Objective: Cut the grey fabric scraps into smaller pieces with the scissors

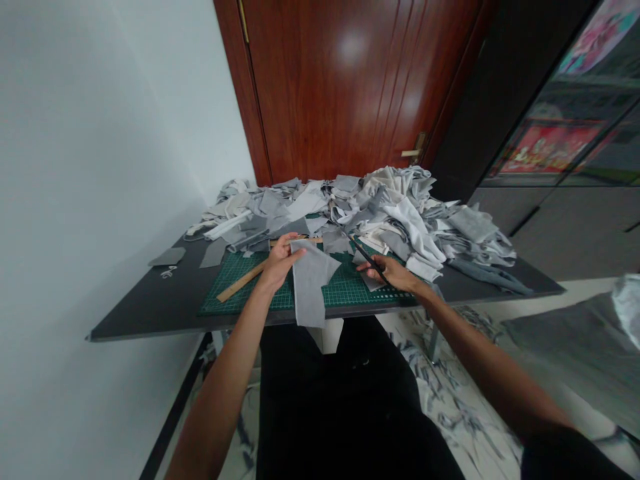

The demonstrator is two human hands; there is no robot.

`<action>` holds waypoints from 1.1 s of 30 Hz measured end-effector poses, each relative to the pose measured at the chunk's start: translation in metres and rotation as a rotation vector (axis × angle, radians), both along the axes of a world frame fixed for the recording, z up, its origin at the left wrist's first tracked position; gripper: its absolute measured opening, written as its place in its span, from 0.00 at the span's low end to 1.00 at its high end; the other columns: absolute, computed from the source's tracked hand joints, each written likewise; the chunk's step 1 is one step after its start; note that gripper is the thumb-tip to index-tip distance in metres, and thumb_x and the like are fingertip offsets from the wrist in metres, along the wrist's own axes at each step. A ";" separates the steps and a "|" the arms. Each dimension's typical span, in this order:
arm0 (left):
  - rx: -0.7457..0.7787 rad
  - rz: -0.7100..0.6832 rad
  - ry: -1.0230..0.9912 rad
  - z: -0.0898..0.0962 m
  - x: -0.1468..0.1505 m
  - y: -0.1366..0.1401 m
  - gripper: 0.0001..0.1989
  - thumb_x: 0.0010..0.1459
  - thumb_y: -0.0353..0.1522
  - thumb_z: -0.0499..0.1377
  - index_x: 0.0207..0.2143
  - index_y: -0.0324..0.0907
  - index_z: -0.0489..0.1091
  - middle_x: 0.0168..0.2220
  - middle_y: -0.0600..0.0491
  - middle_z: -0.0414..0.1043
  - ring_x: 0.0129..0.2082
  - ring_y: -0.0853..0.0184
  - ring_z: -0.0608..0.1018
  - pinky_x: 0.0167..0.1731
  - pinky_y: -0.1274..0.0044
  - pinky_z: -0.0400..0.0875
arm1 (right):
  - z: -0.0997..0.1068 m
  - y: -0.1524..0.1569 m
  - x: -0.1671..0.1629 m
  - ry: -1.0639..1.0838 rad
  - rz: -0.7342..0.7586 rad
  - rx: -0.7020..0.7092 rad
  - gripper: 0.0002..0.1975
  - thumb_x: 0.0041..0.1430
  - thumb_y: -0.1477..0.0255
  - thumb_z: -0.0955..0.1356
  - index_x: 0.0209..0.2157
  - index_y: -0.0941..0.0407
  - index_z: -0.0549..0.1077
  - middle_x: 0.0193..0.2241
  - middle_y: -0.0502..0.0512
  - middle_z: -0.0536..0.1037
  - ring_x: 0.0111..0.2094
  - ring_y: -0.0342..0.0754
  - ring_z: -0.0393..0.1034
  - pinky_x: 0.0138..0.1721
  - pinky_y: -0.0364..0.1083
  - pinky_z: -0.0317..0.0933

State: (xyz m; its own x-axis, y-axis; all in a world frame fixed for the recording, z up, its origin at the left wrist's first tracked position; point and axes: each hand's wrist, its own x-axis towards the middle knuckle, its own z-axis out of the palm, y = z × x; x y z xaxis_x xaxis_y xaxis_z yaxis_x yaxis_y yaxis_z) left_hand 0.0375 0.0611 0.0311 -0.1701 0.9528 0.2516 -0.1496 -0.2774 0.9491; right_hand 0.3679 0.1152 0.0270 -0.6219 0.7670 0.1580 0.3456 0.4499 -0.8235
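My left hand pinches the upper edge of a grey fabric piece, which hangs down over the table's front edge. To its right, my right hand is closed around a long dark tool, apparently scissors, pointing up and left. A smaller grey scrap lies under or beside that hand; whether the fingers touch it I cannot tell. Beneath both hands is a green cutting mat. A wooden ruler lies at an angle on the mat, left of the held fabric.
Heaped grey and white fabric scraps line the back of the dark table. Separate grey pieces lie at the left. A wooden door stands behind, a dark cabinet at the right. Fabric strips litter the floor.
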 end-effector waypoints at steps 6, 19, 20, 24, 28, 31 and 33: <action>-0.068 -0.234 -0.067 0.010 0.010 0.004 0.42 0.44 0.40 0.78 0.60 0.41 0.70 0.41 0.50 0.82 0.36 0.65 0.83 0.41 0.75 0.77 | 0.009 0.005 -0.048 0.336 0.000 -0.103 0.31 0.50 0.41 0.74 0.35 0.54 0.67 0.46 0.59 0.81 0.28 0.43 0.64 0.31 0.46 0.62; -0.109 -0.314 -0.036 -0.003 0.035 0.000 0.30 0.45 0.45 0.78 0.45 0.36 0.78 0.37 0.46 0.84 0.34 0.61 0.84 0.39 0.72 0.78 | 0.012 0.007 -0.085 0.373 0.088 -0.084 0.31 0.44 0.45 0.78 0.33 0.51 0.63 0.27 0.45 0.65 0.29 0.43 0.60 0.30 0.42 0.58; -0.100 -0.301 -0.043 -0.004 0.036 -0.001 0.31 0.45 0.45 0.78 0.47 0.36 0.78 0.38 0.46 0.84 0.35 0.61 0.84 0.39 0.72 0.78 | 0.012 0.008 -0.085 0.384 0.086 -0.087 0.31 0.44 0.46 0.79 0.33 0.51 0.63 0.27 0.44 0.63 0.27 0.42 0.58 0.29 0.42 0.56; -0.135 -0.323 -0.074 -0.008 0.042 -0.005 0.34 0.46 0.43 0.78 0.52 0.38 0.76 0.41 0.46 0.84 0.38 0.61 0.85 0.42 0.71 0.79 | 0.022 0.008 -0.083 0.433 0.028 -0.025 0.30 0.47 0.47 0.78 0.35 0.52 0.64 0.28 0.45 0.65 0.26 0.42 0.57 0.28 0.42 0.56; -0.175 -0.360 -0.087 -0.008 0.051 -0.008 0.37 0.44 0.43 0.79 0.54 0.38 0.75 0.44 0.46 0.83 0.39 0.60 0.85 0.44 0.70 0.79 | 0.042 0.002 -0.077 0.360 -0.070 0.161 0.26 0.51 0.48 0.76 0.36 0.52 0.66 0.29 0.47 0.66 0.29 0.44 0.58 0.32 0.44 0.58; -0.151 -0.318 -0.074 -0.010 0.056 -0.006 0.37 0.43 0.44 0.79 0.54 0.39 0.75 0.44 0.46 0.83 0.39 0.60 0.84 0.44 0.70 0.78 | 0.052 -0.004 -0.072 0.271 -0.125 0.290 0.23 0.54 0.50 0.73 0.36 0.53 0.66 0.29 0.49 0.67 0.31 0.46 0.59 0.33 0.45 0.58; -0.158 -0.270 -0.029 -0.012 0.057 -0.005 0.35 0.41 0.46 0.79 0.48 0.37 0.77 0.40 0.47 0.83 0.37 0.61 0.83 0.41 0.72 0.78 | 0.055 -0.005 -0.068 0.201 -0.132 0.368 0.20 0.56 0.53 0.72 0.37 0.53 0.67 0.30 0.50 0.69 0.30 0.46 0.59 0.34 0.45 0.57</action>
State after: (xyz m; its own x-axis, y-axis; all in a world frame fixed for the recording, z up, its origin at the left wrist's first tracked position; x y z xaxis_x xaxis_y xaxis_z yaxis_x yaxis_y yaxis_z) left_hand 0.0945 0.0558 0.0192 0.0892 0.9914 0.0954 -0.2256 -0.0732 0.9715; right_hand 0.2996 0.1100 0.0819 -0.4516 0.7079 0.5430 0.2694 0.6884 -0.6735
